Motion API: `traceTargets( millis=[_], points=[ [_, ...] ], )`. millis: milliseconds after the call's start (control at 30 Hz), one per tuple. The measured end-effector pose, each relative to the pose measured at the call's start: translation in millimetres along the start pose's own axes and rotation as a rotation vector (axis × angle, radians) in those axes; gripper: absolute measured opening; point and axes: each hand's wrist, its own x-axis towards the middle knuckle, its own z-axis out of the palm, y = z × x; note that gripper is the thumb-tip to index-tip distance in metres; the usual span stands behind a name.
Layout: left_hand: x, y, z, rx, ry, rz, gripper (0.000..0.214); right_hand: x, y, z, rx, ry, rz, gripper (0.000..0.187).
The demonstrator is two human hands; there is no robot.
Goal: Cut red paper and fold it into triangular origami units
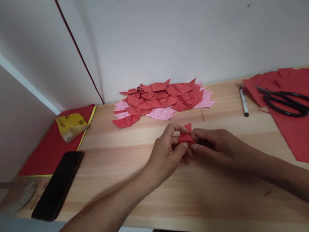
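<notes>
Fingers pinch folded red paper — left hand | right hand (tips meeting) | both angled inward

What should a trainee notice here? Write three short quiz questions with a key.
1. True or false: the scissors lie on the red sheets.
2. What do the left hand and the right hand pinch between them? A) a ruler B) a red fold C) a coin
3. Fill in: the phone lies to the ____ of the left hand.
Key: 1 true; 2 B; 3 left.
</notes>
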Motion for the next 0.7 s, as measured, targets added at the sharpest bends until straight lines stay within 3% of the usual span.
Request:
traceTargets(
  millis=[433,700],
  points=[
    [1.0,-0.7,-1.4,0.022,-0.007,0.019,0.018,1.1,2.6,-2.4,-0.048,0.005,-0.037,0.020],
    [-1.0,-2.9,-1.2,0.123,-0.025,0.021,0.020,-0.2,2.0,-2.5,-0.063,-0.036,0.025,0.024]
  ],
)
